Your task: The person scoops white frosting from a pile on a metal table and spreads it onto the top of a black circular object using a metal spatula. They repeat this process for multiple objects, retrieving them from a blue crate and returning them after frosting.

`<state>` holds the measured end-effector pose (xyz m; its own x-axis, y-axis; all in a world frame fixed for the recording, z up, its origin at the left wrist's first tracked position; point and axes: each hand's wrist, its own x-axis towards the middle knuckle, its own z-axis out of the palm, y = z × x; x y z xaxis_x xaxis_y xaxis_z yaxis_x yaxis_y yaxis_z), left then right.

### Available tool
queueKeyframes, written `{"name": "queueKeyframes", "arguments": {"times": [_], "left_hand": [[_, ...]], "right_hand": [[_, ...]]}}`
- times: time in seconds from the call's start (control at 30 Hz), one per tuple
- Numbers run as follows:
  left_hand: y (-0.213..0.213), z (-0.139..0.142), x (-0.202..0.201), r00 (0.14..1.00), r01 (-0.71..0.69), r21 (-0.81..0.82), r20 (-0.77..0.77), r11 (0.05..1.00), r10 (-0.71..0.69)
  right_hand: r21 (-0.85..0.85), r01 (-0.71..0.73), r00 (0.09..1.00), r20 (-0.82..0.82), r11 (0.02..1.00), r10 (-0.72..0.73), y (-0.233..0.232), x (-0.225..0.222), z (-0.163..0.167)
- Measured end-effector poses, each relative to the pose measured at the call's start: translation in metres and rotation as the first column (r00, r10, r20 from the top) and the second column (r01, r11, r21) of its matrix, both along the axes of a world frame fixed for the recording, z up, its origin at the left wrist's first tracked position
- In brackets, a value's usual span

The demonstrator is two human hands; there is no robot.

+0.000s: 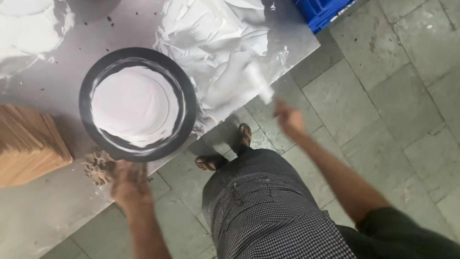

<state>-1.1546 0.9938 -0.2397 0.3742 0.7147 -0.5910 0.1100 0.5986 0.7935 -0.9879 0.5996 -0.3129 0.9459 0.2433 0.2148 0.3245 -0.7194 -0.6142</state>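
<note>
The person stands at the edge of a grey tabletop (pixel 57 211) smeared with white plaster. The left hand (pixel 128 184) rests at the tabletop's near edge, just below a round black mould (pixel 138 103) filled with smooth white plaster, and right beside a small clump of brown fibre (pixel 99 166). The hand is blurred; its fingers look loosely curled downward, but I cannot tell whether they grip anything.

The right hand (pixel 289 118) is raised off the corner of the tabletop, over the floor, with its fingers closed around the lower end of a white-coated tool (pixel 259 84), blurred, whose upper end points toward a large heap of wet white plaster (pixel 215 38) spread across the far part of the tabletop.

A stack of tan boards (pixel 26 144) sits at the left side of the tabletop, near the mould. Another patch of white plaster (pixel 28 29) lies at the far left corner. A blue crate (pixel 321 12) shows beyond the tabletop. The floor is grey stone tile (pixel 383 96), and the person's sandalled feet (pixel 225 148) stand close to the tabletop's edge.
</note>
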Motion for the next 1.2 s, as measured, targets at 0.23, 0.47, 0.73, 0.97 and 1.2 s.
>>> {"name": "queueKeyframes", "arguments": {"times": [0.23,0.47,0.73,0.97,1.2], "left_hand": [[-0.019,-0.012,-0.026,0.998,0.058,-0.003,-0.039,0.998,-0.058],[-0.073,-0.014,-0.037,0.979,0.201,-0.087,-0.019,0.976,-0.204],[-0.052,-0.017,-0.020,0.908,0.413,-0.162,-0.010,0.896,-0.420],[0.024,0.020,0.009,0.939,0.329,-0.162,0.156,0.930,-0.305],[0.126,0.033,0.111,0.891,0.448,0.299,-0.073,0.843,-0.448]], "right_hand": [[0.299,0.169,0.643,-0.755,0.939,0.125,0.038,-0.030,0.021],[0.100,-0.039,0.999,0.027,0.994,0.036,0.011,0.023,0.010],[0.034,0.065,0.970,-0.237,0.997,-0.055,0.022,-0.055,-0.032],[-0.007,0.272,0.910,-0.324,0.962,-0.259,0.034,-0.146,0.003],[0.267,0.004,0.887,-0.445,0.964,0.119,0.160,-0.068,0.065]]}}
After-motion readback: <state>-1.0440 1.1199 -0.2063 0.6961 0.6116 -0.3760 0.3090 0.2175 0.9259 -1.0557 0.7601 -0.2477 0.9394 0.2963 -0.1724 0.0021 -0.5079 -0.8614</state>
